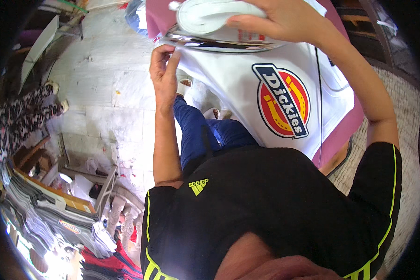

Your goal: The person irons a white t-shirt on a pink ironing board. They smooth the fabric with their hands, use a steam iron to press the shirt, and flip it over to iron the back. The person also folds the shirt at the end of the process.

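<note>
And here's the right hand [289, 21], coming in over the far right edge of the ironing board [158, 14], closed on the handle of the white iron [196, 18], thumb laid along it; the other fingers run up out of view, so how tightly they wrap I cannot tell. The iron lies crosswise near the board's far end, shiny lower part over the white garment [219, 77], its nose aimed at the board's left edge. And right there, just beside that nose, is the left hand [164, 70]! Thumb and forefinger come together, pinching the garment's left margin, other fingers curled in.

The garment spreads from beneath the iron toward the board's near end, mauve cover showing along the right edge. Closer to that near end sits a big printed emblem [282, 100] in red, yellow, dark blue and white, tilted. A thin dark line runs down the cloth to its right; cord or seam, I cannot tell.

Off to the left, someone's patterned trousers [21, 109] over the pale floor [102, 93], and farther down, piled dark and grey clothes [37, 212].
</note>
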Available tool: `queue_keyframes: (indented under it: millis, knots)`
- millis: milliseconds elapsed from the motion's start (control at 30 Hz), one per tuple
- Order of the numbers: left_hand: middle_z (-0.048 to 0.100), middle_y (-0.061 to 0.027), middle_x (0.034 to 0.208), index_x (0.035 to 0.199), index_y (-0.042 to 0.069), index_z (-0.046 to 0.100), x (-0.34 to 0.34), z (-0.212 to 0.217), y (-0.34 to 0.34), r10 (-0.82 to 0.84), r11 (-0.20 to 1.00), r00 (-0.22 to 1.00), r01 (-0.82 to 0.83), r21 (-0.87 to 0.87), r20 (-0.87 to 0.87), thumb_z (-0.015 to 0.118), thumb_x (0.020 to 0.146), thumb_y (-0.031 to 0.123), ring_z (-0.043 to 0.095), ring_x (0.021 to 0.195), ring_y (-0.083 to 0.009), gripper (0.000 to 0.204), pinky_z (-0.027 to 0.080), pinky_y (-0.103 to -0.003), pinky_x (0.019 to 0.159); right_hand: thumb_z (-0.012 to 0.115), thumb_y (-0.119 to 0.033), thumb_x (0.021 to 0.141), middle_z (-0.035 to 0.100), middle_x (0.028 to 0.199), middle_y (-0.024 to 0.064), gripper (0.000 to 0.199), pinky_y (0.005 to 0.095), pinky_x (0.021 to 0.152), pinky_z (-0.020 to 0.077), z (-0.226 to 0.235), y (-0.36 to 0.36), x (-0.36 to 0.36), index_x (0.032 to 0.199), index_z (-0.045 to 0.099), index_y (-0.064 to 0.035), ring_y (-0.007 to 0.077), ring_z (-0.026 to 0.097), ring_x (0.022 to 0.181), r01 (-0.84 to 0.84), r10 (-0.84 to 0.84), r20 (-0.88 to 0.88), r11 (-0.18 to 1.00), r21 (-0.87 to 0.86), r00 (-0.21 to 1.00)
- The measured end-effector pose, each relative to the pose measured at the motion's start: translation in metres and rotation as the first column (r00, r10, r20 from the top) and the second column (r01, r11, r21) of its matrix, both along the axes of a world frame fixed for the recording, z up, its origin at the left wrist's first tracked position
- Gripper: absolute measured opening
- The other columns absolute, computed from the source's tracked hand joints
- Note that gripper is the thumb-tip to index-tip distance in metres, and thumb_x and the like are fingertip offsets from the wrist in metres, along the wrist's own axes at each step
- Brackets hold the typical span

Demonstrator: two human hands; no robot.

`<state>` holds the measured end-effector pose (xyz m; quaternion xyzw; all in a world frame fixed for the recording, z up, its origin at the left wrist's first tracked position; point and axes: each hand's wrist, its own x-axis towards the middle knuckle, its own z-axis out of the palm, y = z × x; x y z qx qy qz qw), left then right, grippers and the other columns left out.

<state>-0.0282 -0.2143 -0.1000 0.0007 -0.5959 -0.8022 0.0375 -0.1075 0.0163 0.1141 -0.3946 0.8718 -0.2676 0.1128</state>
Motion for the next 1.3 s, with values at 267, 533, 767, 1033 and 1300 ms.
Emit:
queue_keyframes:
  millis: [267,533,767,1033,1300]
  knots:
    - [0.063,-0.0089,0.088,0.091,0.004,0.062,0.03,0.074,0.032,-0.191,0.849,0.926,-0.01,-0.528,-0.325,0.066,0.084,0.008,0.058,0.08,-0.0229,0.009,0.042,-0.034,0.076,0.062,-0.045,0.09,0.069,0.091,0.0265,0.045,0.05,0.074,0.052,0.011,0.036,0.003,0.1,0.064,-0.0014,0.0489,0.065,0.077,0.302,-0.302,0.013,0.95,-0.079,0.953]
    - [0.044,-0.0228,0.141,0.137,0.011,0.051,0.1,0.103,0.228,-0.854,0.426,0.38,0.121,-0.897,-0.354,0.055,0.088,0.062,0.039,0.131,-0.0459,0.071,0.025,-0.068,0.102,0.058,-0.028,0.098,0.066,0.077,0.0063,0.029,0.0266,0.058,0.055,0.135,0.141,0.102,0.103,0.061,0.0002,0.0114,0.064,0.064,0.88,-0.833,0.288,0.464,-0.102,0.473]
    - [0.054,-0.0141,0.137,0.134,0.01,0.054,0.16,0.111,0.263,-0.906,0.082,-0.289,0.594,-0.8,-0.308,0.059,0.093,0.048,0.048,0.13,-0.0341,0.056,0.03,-0.059,0.108,0.056,-0.04,0.1,0.05,0.066,-0.0048,0.036,0.0218,0.051,0.0377,0.11,0.235,0.206,0.112,0.064,-0.007,0.0034,0.045,0.056,0.923,-0.932,0.031,0.363,0.132,0.362]
    - [0.036,-0.0152,0.153,0.135,0.008,0.054,0.119,0.109,0.229,-0.982,0.189,0.076,0.278,-0.942,-0.175,0.067,0.088,0.048,0.025,0.146,-0.0361,0.063,0.022,-0.058,0.114,0.057,-0.033,0.1,0.059,0.077,0.0098,0.035,0.0329,0.063,0.0457,0.021,0.263,0.198,0.105,0.06,0.0013,0.0161,0.054,0.068,0.837,-0.84,-0.041,0.532,0.126,0.541]
    - [0.023,-0.0113,0.161,0.145,0.013,0.046,0.118,0.101,0.232,-0.994,0.108,0.057,0.252,-0.962,-0.097,0.06,0.09,0.054,0.009,0.151,-0.0361,0.07,0.013,-0.059,0.117,0.049,-0.045,0.1,0.065,0.1,0.0232,0.049,0.0429,0.082,0.0496,0.053,0.226,0.16,0.113,0.059,0.0013,0.0357,0.063,0.093,0.81,-0.843,-0.02,0.509,0.292,0.537]
